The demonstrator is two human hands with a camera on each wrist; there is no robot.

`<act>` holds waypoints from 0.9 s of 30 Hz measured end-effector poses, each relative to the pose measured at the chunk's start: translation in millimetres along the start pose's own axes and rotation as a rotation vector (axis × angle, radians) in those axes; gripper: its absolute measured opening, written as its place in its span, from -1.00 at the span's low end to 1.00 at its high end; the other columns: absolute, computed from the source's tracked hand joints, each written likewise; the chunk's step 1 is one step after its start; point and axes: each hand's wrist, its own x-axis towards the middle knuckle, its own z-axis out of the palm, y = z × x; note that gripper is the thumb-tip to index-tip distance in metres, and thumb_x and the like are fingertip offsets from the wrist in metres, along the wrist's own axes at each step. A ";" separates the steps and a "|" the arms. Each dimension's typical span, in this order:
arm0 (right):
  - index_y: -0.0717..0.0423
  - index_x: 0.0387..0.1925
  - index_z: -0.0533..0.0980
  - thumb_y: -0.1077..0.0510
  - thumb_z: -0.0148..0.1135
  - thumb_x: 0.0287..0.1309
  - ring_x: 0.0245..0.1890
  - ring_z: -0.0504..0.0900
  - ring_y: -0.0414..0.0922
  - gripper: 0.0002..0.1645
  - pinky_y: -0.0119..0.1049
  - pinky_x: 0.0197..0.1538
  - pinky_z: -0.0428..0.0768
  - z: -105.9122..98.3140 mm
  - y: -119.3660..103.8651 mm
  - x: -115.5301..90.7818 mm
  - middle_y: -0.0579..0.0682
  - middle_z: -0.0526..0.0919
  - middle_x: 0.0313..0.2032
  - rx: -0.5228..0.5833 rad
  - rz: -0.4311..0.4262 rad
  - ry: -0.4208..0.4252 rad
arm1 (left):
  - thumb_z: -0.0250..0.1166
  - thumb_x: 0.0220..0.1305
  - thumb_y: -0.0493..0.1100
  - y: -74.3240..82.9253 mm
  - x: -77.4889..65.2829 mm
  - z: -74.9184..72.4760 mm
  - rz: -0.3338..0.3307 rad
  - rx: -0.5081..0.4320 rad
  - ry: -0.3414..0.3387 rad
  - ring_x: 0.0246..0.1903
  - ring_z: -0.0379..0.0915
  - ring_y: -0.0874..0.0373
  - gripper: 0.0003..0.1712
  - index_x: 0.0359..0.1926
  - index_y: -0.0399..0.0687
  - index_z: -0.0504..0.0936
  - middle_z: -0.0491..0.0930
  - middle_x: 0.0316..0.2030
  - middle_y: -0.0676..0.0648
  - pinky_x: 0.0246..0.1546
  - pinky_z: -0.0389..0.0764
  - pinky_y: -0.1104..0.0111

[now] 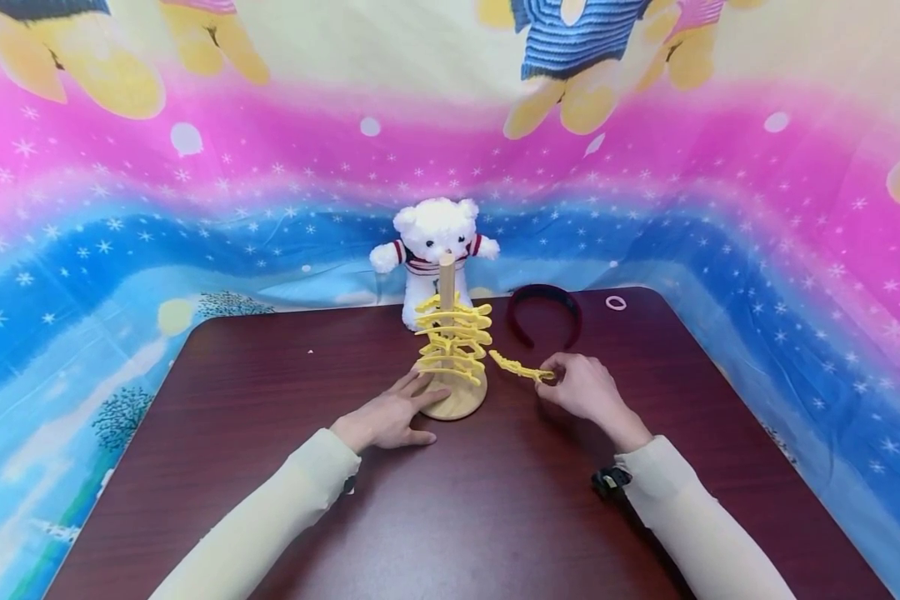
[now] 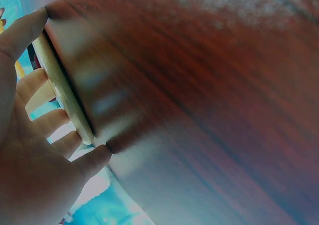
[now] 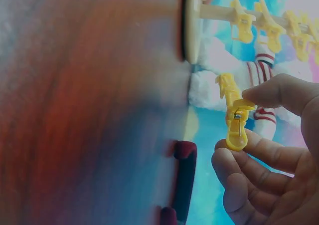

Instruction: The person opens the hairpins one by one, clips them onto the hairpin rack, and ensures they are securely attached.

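A wooden stand with a round base [image 1: 459, 404] and an upright post [image 1: 447, 279] stands mid-table. Several yellow hair clips [image 1: 471, 338] are fastened along its post, one above another. My left hand [image 1: 387, 418] rests at the left of the base, its fingers stretched out and spread; in the left wrist view the fingertips lie at the base's edge [image 2: 62, 88]. To the right of the stand, my right hand [image 1: 588, 390] pinches another yellow alligator hair clip [image 3: 232, 112] between thumb and fingers. This clip's long toothed end points left toward the post, apart from it.
Behind the stand, a white teddy bear [image 1: 437, 223] in a striped top sits at the table's far edge. A dark red headband [image 1: 515, 321] and a pale pink hair tie [image 1: 616, 302] lie at the back right. A patterned cloth [image 1: 292, 200] hangs around the brown table [image 1: 495, 508].
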 end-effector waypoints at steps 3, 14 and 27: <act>-0.04 -0.19 0.69 -0.06 0.43 0.02 -0.39 0.60 -0.14 -0.69 -0.25 -0.36 0.51 -5.4 -0.3 -0.4 -0.05 0.73 -0.36 0.028 -0.021 0.041 | 0.31 0.29 0.24 -0.1 0.3 0.4 0.003 0.000 0.003 0.58 -0.29 -0.20 -0.09 0.56 0.27 0.12 -0.12 0.60 -0.17 0.51 0.13 0.01; 0.01 -0.12 0.71 -0.03 0.41 0.11 -0.35 0.66 -0.11 -0.68 -0.20 -0.30 0.57 -29.2 -7.5 0.6 -0.02 0.76 -0.32 0.088 -0.075 0.168 | 0.29 0.29 0.27 -0.3 1.6 2.4 -0.007 0.016 -0.005 0.59 -0.31 -0.17 -0.08 0.56 0.30 0.10 -0.13 0.60 -0.15 0.52 0.12 0.04; 0.04 0.00 0.69 -0.09 0.38 0.21 -0.33 0.70 -0.11 -0.59 -0.14 -0.22 0.65 -59.8 -23.9 6.4 0.01 0.76 -0.21 0.115 -0.151 0.186 | 0.31 0.28 0.26 1.0 1.2 -1.5 -0.005 0.015 -0.010 0.59 -0.30 -0.18 -0.08 0.55 0.28 0.13 -0.12 0.60 -0.17 0.50 0.16 0.03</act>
